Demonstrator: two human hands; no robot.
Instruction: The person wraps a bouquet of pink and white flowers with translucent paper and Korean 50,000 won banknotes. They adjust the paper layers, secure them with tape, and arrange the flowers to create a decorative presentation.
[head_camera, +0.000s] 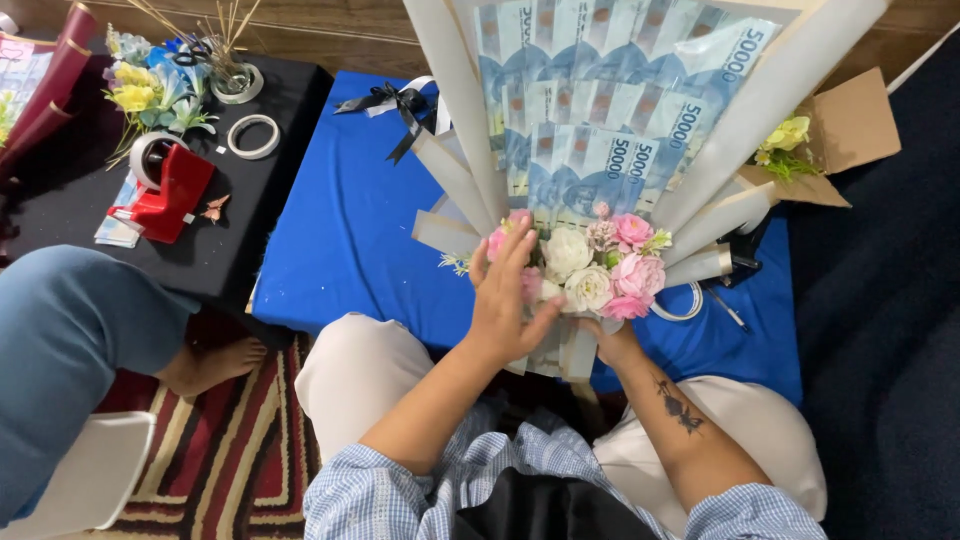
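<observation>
I hold a large bouquet (600, 150) upright over my lap. It is a fan of blue banknotes wrapped in cream paper, with pink and white flowers (595, 265) clustered at its base. My left hand (508, 295) lies flat against the left side of the flowers, fingers spread and pointing up. My right hand (612, 345) grips the bouquet's stem from below; its fingers are mostly hidden behind the paper. A tattoo shows on my right forearm.
A low blue table (340, 240) stands in front with a black ribbon bow (395, 105). To the left, a black table (240, 250) holds a red tape dispenser (170, 185), tape rolls and artificial flowers. A cardboard box (845, 125) sits right. Another person's leg and foot (215, 365) rest at left.
</observation>
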